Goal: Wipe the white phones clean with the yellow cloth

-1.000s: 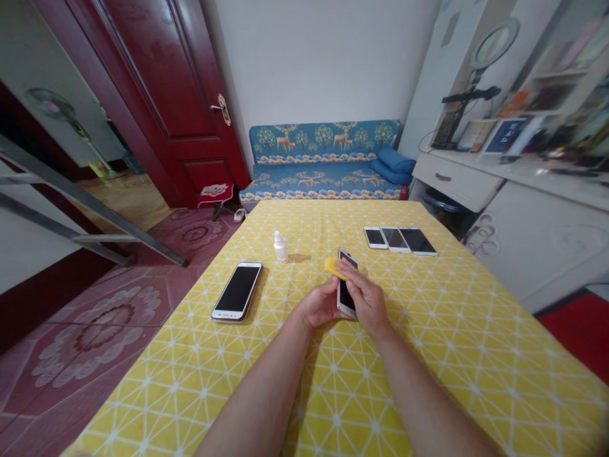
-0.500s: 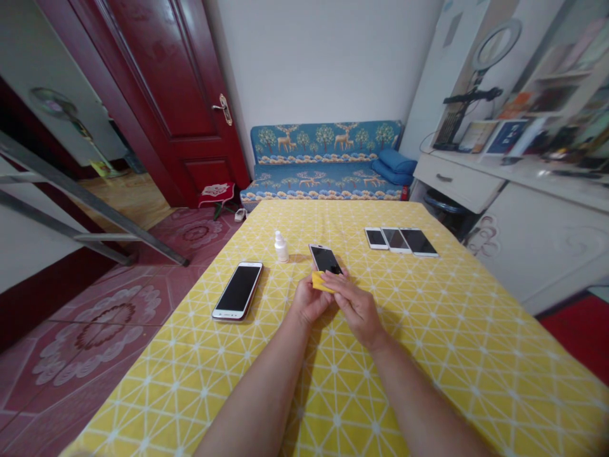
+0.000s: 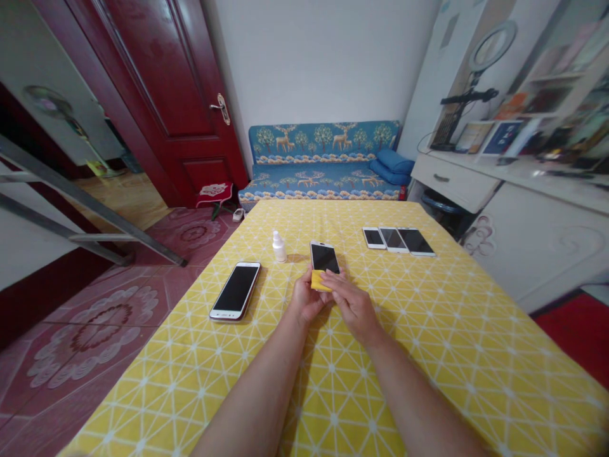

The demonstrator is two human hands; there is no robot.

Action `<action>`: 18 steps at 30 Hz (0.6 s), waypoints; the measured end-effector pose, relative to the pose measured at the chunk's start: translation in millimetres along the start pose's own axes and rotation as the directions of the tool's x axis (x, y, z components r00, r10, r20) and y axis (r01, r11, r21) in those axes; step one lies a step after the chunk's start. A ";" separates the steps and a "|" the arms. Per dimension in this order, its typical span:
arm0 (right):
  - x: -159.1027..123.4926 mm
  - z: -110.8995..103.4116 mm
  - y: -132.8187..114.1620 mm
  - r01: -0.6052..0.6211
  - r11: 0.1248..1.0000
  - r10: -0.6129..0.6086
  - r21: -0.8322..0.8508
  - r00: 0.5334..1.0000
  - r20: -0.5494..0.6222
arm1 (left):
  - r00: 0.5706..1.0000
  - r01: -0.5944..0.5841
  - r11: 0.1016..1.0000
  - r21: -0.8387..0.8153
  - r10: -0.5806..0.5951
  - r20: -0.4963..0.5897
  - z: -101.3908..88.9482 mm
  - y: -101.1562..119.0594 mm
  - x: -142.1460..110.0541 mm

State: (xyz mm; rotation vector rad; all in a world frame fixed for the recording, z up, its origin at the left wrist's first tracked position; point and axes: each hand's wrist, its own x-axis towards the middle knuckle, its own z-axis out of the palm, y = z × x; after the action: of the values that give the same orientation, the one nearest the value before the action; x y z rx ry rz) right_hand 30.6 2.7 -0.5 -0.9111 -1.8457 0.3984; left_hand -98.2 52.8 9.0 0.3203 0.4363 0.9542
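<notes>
Both my hands meet over the middle of the yellow-clothed table (image 3: 428, 355). My left hand (image 3: 305, 299) grips the lower end of a white phone (image 3: 324, 257) with a dark screen, which points away from me. My right hand (image 3: 351, 303) pinches a small yellow cloth (image 3: 320, 280) against the phone's near end. A small white dropper bottle (image 3: 278, 247) stands just left of the phone. A larger white phone (image 3: 236, 298) lies flat further left.
Three phones (image 3: 398, 240) lie side by side at the far right of the table. Beyond the table stand a blue patterned sofa (image 3: 323, 162), a red door (image 3: 162, 95) at the left and a white desk (image 3: 457, 181) with a ring light at the right.
The phone has been turned from upright in my hands to lying flatter, screen up, pointing away. The yellow cloth has moved from its top end to its near end.
</notes>
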 end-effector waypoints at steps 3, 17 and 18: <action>0.6 -0.3 2.6 -0.032 0.999 0.032 -0.023 0.999 -0.007 | 0.999 0.038 0.995 0.087 -0.037 -0.014 1.7 -1.3 -1.6; 0.9 -13.3 19.9 -0.138 0.965 0.077 -0.223 0.962 -0.263 | 0.979 0.166 0.931 0.327 -0.196 0.063 -2.0 -7.3 -6.1; 0.1 -14.5 20.8 -0.162 0.959 0.091 -0.230 0.952 -0.292 | 0.971 0.180 0.926 0.332 -0.221 0.088 -1.4 -6.7 -7.4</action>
State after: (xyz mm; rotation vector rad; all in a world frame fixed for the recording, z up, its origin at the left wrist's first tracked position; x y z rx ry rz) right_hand 52.0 14.8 -6.9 -1.2007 -1.6027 0.1041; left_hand -97.8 43.1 6.4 0.6167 0.5010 0.6559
